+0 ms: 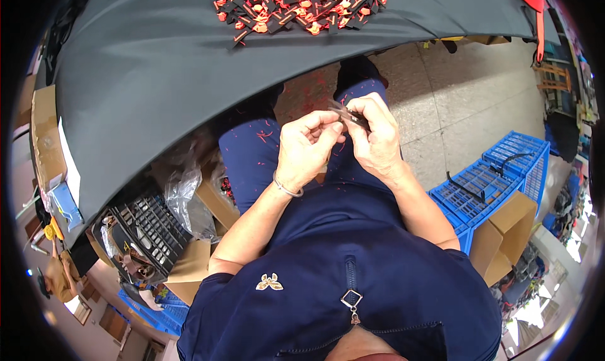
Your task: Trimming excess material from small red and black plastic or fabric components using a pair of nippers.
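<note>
Both hands meet above my lap, close together. My left hand [310, 137] is closed in a pinch, thumb against the fingers; what it holds, if anything, is too small and hidden to make out. My right hand [377, 134] is wrapped round small dark thread snips [355, 118], whose tips point at the left fingertips. On the table beyond lies a heap of small black fabric tabs with orange-red parts [302, 8]. Red thread scraps [265, 136] are scattered on my dark blue trousers.
A grey-black cloth covers the table [157, 83], its edge curving before my knees. Blue plastic crates [472, 187] and an open cardboard box [504, 235] stand at the right. To the left are a black crate [151, 225], clear plastic bags [189, 197] and another person [62, 269].
</note>
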### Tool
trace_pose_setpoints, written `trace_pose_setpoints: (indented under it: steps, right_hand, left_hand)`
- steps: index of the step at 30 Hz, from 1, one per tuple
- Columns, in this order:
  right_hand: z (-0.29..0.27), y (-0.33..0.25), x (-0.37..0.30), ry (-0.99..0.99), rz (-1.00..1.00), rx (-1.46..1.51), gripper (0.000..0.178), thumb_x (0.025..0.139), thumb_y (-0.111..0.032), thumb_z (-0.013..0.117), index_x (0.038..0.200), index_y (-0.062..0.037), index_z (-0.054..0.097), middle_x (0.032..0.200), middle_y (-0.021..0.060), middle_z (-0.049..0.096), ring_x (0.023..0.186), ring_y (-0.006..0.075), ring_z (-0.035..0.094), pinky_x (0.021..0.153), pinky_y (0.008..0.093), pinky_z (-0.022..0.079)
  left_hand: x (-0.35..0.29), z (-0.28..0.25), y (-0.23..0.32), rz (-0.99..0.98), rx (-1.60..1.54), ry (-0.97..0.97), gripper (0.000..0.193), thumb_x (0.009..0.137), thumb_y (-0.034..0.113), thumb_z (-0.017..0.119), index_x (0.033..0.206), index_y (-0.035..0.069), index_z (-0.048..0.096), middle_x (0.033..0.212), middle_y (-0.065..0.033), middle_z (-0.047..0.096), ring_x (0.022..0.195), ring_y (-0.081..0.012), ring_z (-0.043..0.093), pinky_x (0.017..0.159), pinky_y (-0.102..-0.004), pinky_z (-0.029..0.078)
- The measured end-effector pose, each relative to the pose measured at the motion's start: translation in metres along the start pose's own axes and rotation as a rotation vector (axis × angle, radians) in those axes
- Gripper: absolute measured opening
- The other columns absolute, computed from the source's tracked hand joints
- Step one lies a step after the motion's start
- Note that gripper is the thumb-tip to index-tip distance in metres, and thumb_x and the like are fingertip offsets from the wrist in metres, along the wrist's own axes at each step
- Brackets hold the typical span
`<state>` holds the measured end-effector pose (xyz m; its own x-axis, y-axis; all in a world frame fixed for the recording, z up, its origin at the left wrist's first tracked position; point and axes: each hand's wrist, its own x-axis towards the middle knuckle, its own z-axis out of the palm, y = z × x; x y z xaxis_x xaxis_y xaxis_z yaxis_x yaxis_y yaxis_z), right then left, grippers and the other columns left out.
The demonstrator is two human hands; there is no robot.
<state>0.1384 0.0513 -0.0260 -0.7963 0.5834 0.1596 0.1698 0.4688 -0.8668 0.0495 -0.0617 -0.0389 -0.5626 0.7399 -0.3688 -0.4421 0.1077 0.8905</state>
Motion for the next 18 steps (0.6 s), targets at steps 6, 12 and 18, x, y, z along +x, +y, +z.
trace_pose_setpoints:
  steps: [6, 12, 18]
  right_hand:
    - [0.001, -0.022, -0.01, -0.3, 0.187, 0.34, 0.005, 0.081, -0.001, 0.057, 0.082, 0.0003, 0.052, 0.075, 0.0066, 0.049, 0.067, 0.0147, 0.05, 0.063, 0.0256, 0.041]
    - [-0.005, -0.015, -0.014, 0.02, 0.289, 0.183, 0.021, 0.076, -0.007, 0.07, 0.094, -0.0013, 0.061, 0.081, 0.0041, 0.056, 0.072, 0.0099, 0.053, 0.065, 0.0224, 0.045]
    - [-0.002, -0.015, -0.009, 0.226, 0.204, 0.056, 0.024, 0.076, -0.009, 0.07, 0.096, -0.0021, 0.059, 0.081, 0.0093, 0.063, 0.068, 0.0165, 0.061, 0.065, 0.0272, 0.05]
  left_hand:
    - [0.018, -0.026, -0.004, -0.107, -0.224, 0.007, 0.02, 0.086, 0.014, 0.057, 0.095, -0.003, 0.062, 0.077, -0.0074, 0.065, 0.062, -0.0083, 0.059, 0.06, -0.0206, 0.048]
    - [0.018, -0.029, 0.011, -0.125, -0.289, -0.027, 0.019, 0.085, 0.013, 0.057, 0.095, -0.002, 0.063, 0.076, -0.0079, 0.066, 0.059, -0.0081, 0.058, 0.058, -0.0202, 0.047]
    - [0.013, -0.025, 0.023, -0.116, -0.236, -0.069, 0.019, 0.084, 0.011, 0.057, 0.097, -0.003, 0.063, 0.076, -0.0078, 0.065, 0.06, -0.0075, 0.057, 0.058, -0.0201, 0.047]
